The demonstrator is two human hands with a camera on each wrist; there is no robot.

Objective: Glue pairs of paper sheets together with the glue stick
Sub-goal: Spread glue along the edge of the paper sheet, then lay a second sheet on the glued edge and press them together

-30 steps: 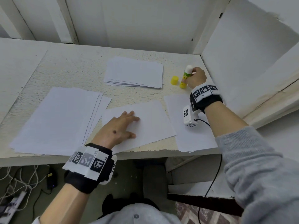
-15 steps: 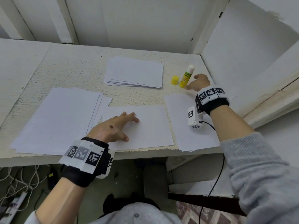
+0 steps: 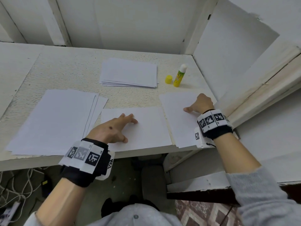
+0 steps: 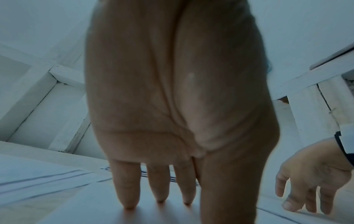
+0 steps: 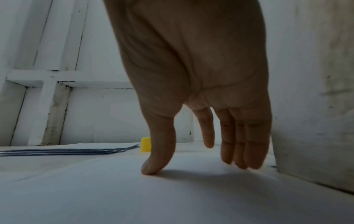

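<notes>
Two hands work flat: from the head, left hand pins the centre sheet; right hand reaches the three-o'clock sheet; glue stick stands uncapped at one o'clock. Left wrist: fingers straight, pressing. Right wrist: thumb touching paper, hand relaxed, empty. Likely next: lift that sheet onto the pinned one, edges matched.

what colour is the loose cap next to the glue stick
Yellow; the cap shows best in the head view.

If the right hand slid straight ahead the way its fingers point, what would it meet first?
Probably the glue stick, standing uncapped beyond the sheet that the right hand rests on. The yellow cap sits slightly left of that line. Depth is uncertain.
</notes>
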